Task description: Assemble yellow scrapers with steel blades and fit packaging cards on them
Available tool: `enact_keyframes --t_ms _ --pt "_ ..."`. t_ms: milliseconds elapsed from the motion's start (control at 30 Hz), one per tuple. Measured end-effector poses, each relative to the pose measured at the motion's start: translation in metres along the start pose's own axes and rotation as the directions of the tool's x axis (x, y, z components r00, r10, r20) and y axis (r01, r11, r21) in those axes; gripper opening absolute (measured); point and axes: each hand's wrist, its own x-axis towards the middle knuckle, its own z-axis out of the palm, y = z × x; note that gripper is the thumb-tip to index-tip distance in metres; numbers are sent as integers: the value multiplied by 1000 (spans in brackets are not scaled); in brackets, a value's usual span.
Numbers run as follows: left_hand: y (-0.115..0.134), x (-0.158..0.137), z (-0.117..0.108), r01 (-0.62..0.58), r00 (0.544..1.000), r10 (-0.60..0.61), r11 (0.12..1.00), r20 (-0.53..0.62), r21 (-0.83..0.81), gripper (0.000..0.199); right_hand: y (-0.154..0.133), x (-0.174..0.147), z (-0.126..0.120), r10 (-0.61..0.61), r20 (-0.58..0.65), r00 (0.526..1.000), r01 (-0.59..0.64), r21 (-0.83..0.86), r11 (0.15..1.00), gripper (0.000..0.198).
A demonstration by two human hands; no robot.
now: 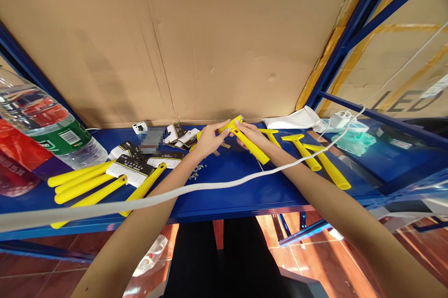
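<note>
Over the middle of the blue bench, a yellow scraper (252, 147) is held between both my hands, its handle slanting down toward the right. My left hand (210, 138) has its thumb and fingers closed on the left end of the head. Gripping the head's right side and the top of the handle is my right hand (251, 133). Small metal screws (198, 172) lie on the bench just below my left hand. To the right rest a T-shaped yellow scraper (303, 152) and another yellow scraper (331, 167). One more yellow scraper (271, 135) is partly hidden behind my right hand.
Several yellow handles (84, 177) and black-and-white cardboard packaging (131, 168) lie left. A large water bottle (52, 125) stands at the far left. A white cable (217, 185) crosses in front of my forearms. A white packet (292, 119) lies against the cardboard backing (224, 46).
</note>
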Motion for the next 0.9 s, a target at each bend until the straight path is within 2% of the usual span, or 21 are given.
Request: enact_keyframes --t_ms 300,533,700,900 --pt "14 -1 -6 -101 995 103 991 -20 86 41 -14 -5 7 41 -38 998 -40 12 999 51" --pt "21 -2 -12 -120 992 116 987 40 106 42 -18 -8 7 28 -31 999 -27 10 1000 46" --pt "22 -1 -10 -79 996 79 997 44 -5 46 -14 -5 5 -22 -35 999 22 13 1000 41" --pt "24 0 -4 29 997 -36 992 -61 -121 56 -16 -6 7 -77 -12 997 77 7 997 41"
